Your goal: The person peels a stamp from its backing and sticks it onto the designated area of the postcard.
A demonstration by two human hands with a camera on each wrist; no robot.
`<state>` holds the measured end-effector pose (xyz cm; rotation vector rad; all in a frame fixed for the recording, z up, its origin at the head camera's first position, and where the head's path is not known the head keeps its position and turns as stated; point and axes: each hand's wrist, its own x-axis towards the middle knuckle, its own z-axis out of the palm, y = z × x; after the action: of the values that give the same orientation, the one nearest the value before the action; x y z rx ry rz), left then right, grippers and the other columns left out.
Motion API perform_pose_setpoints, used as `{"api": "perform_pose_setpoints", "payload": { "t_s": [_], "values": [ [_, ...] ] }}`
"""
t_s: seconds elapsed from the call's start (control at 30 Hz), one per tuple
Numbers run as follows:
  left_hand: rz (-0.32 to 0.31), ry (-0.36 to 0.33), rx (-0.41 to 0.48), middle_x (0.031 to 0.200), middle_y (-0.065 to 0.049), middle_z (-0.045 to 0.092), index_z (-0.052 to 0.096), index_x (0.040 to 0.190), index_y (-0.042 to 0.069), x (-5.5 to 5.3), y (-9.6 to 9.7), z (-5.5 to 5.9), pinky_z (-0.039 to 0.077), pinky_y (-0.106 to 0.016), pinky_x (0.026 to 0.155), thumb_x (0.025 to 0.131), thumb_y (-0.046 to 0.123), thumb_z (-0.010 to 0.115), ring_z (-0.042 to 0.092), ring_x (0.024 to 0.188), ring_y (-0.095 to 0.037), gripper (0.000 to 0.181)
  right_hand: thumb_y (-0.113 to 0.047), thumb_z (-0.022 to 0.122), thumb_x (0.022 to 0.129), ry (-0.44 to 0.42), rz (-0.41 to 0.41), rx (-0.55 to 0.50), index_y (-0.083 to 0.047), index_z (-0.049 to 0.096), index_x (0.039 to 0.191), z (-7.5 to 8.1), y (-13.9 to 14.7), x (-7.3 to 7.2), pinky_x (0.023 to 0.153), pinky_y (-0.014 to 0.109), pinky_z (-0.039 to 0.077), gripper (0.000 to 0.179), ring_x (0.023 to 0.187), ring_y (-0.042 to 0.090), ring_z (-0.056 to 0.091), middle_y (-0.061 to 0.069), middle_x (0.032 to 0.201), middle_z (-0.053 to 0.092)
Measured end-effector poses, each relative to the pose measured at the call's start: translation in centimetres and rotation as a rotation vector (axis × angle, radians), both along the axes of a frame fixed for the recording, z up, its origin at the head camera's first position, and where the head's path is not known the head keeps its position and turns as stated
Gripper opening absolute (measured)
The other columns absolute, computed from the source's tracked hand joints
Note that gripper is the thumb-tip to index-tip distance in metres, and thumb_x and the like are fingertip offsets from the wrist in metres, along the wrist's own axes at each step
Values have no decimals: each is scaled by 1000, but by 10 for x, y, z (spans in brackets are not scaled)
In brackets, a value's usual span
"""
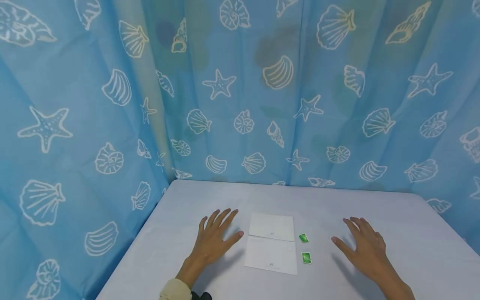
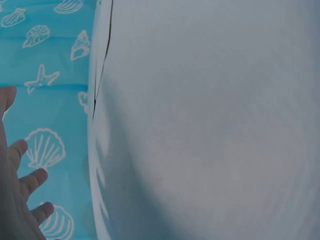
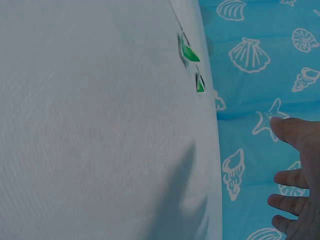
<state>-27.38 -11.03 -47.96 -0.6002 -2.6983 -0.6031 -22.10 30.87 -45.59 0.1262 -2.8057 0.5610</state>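
Observation:
Two white cards [image 1: 271, 254], perhaps postcards, lie one above the other on the table in the head view, their edges meeting. Each has a small grey print near its lower edge. To their right are two small green stamp-like pieces with white borders, a nearer one [image 1: 306, 258] and a farther one [image 1: 303, 238]. My left hand [image 1: 211, 243] hovers left of the cards, fingers spread, holding nothing. On the other side my right hand [image 1: 363, 251] is raised over the table, right of the green pieces, also with spread fingers and nothing held.
The table [image 1: 393, 208] has a white cover and rounded far corners. A blue curtain [image 1: 240, 100] with white shells and starfish hangs behind it and along its left side. A pale sleeve cuff [image 1: 176, 289] and a dark object [image 1: 202, 296] show at my left wrist.

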Motion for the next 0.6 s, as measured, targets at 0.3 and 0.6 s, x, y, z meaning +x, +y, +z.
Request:
{"api": "perform_pose_setpoints", "payload": {
  "t_s": [0.3, 0.6],
  "values": [
    [19, 19, 101, 148, 1, 49, 48, 150, 28, -1, 9, 7, 28, -59, 110, 97, 62, 51, 38, 139, -25, 64, -41, 68, 94, 104, 0, -63, 6, 53, 134, 0, -2, 1, 94, 76, 29, 64, 127, 53, 36, 30, 136, 44],
    [-26, -100, 373, 150, -1, 46, 49, 148, 30, -1, 15, 4, 24, -59, 113, 96, 63, 52, 36, 141, -25, 62, -45, 61, 99, -34, -39, -212, 3, 47, 141, 0, -3, 3, 94, 79, 29, 65, 129, 58, 29, 34, 143, 33]
  ]
}}
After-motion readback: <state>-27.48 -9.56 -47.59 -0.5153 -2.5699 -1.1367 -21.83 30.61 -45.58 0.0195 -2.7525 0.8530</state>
